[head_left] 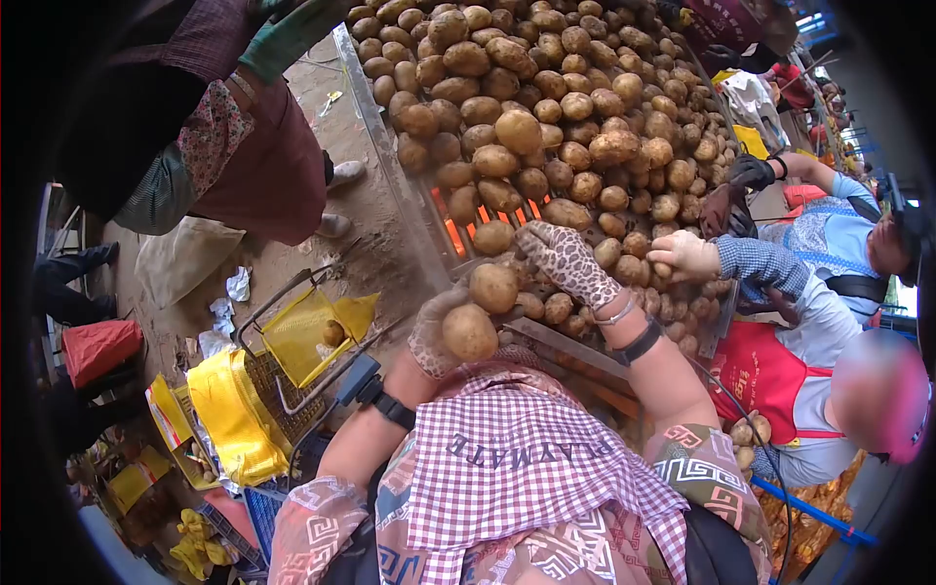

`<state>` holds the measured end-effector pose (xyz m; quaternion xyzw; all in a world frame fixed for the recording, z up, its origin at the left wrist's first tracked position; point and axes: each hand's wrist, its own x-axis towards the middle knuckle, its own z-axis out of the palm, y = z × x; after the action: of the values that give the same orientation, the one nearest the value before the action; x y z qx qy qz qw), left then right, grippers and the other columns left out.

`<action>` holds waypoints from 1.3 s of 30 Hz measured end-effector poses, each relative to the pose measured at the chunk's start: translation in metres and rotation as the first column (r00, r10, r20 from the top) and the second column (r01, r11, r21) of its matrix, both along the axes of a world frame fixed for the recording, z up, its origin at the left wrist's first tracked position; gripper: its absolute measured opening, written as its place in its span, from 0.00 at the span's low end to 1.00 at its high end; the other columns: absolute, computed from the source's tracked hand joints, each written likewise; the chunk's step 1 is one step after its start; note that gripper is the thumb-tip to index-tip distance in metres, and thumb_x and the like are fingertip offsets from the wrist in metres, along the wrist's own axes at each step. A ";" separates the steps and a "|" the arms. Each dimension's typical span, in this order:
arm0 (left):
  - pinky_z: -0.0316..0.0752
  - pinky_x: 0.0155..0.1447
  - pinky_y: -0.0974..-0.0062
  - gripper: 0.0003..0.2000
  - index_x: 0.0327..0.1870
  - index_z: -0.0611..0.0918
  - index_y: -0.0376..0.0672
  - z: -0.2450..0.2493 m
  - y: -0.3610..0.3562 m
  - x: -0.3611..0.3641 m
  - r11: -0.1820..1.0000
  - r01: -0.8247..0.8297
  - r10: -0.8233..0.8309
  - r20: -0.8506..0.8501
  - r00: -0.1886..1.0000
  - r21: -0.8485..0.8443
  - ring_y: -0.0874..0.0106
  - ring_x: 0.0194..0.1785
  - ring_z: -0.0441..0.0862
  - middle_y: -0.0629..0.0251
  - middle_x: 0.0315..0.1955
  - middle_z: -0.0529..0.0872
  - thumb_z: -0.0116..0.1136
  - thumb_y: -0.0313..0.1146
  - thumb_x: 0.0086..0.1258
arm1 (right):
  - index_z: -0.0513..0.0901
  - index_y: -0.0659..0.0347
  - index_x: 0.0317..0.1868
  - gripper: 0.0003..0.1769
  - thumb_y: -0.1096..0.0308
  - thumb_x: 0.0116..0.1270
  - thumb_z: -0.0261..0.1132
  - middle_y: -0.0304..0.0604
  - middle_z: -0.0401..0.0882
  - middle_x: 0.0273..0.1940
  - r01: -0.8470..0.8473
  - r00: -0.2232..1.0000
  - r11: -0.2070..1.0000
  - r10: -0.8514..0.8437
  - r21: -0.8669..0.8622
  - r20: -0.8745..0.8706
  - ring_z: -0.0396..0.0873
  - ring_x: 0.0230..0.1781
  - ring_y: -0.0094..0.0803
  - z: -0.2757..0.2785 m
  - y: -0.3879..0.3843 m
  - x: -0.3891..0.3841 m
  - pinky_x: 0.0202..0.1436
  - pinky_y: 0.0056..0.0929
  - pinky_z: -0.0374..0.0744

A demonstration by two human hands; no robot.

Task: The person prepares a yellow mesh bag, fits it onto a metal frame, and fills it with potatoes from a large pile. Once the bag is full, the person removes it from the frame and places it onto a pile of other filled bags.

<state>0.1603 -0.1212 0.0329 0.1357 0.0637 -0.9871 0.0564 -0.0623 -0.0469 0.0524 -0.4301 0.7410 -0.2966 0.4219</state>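
Observation:
My left hand point(423, 341), in a patterned glove, is curled around a large potato point(470, 332) close to my apron. Another potato point(493, 288) rests just above it, against the same hand. My right hand point(570, 263), in a leopard-print glove, reaches over the front of the potato heap with its fingers stretched out. Beside its fingertips lies a loose potato point(494, 237); the palm side is hidden. Brown potatoes point(595, 146) cover the sorting table, and an orange glow shows between bars near its left edge.
A co-worker's gloved hand point(685, 255) works among the potatoes close to my right hand. Another person's dark glove point(753, 173) is farther right. At left stand a metal-framed yellow mesh bag point(312, 331), a yellow sack point(237, 414) and another person. The table's metal edge point(375, 136) runs along the left.

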 end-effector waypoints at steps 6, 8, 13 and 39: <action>0.79 0.59 0.52 0.27 0.65 0.69 0.32 -0.017 0.009 0.030 0.995 0.019 -0.028 0.085 0.996 0.100 0.50 0.57 0.79 0.41 0.55 0.78 0.53 0.42 0.70 | 0.75 0.56 0.62 0.35 0.53 0.56 0.72 0.55 0.74 0.59 -0.070 0.735 0.981 0.172 0.179 -0.655 0.71 0.63 0.49 -0.028 -0.038 0.029 0.63 0.45 0.73; 0.75 0.64 0.52 0.28 0.65 0.70 0.33 -0.020 0.003 0.041 0.996 0.000 -0.004 0.048 0.999 0.084 0.50 0.59 0.78 0.41 0.55 0.78 0.53 0.43 0.69 | 0.75 0.56 0.63 0.34 0.53 0.56 0.71 0.56 0.74 0.59 -0.065 0.751 0.979 0.176 0.194 -0.636 0.72 0.63 0.49 -0.027 -0.042 0.024 0.64 0.44 0.72; 0.70 0.67 0.46 0.28 0.65 0.71 0.36 -0.002 0.003 0.054 0.946 -0.296 0.286 0.096 0.954 0.129 0.50 0.62 0.76 0.45 0.58 0.78 0.56 0.44 0.67 | 0.76 0.61 0.60 0.25 0.60 0.65 0.66 0.48 0.80 0.52 0.285 0.859 0.957 -0.280 0.054 0.428 0.80 0.52 0.41 -0.015 -0.020 0.007 0.54 0.36 0.79; 0.73 0.63 0.51 0.27 0.64 0.72 0.42 -0.102 -0.068 0.222 0.805 -0.592 0.539 0.385 0.750 0.026 0.53 0.57 0.77 0.50 0.57 0.78 0.55 0.48 0.69 | 0.69 0.66 0.64 0.42 0.64 0.51 0.79 0.45 0.75 0.59 -0.012 0.541 0.992 0.112 -0.125 0.834 0.72 0.62 0.32 0.021 -0.072 0.192 0.67 0.32 0.71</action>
<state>0.3825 -0.1891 -0.0695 0.2913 0.1627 -0.8739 0.3535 0.1302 -0.1191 0.0730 -0.2833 0.4170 -0.4892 0.7117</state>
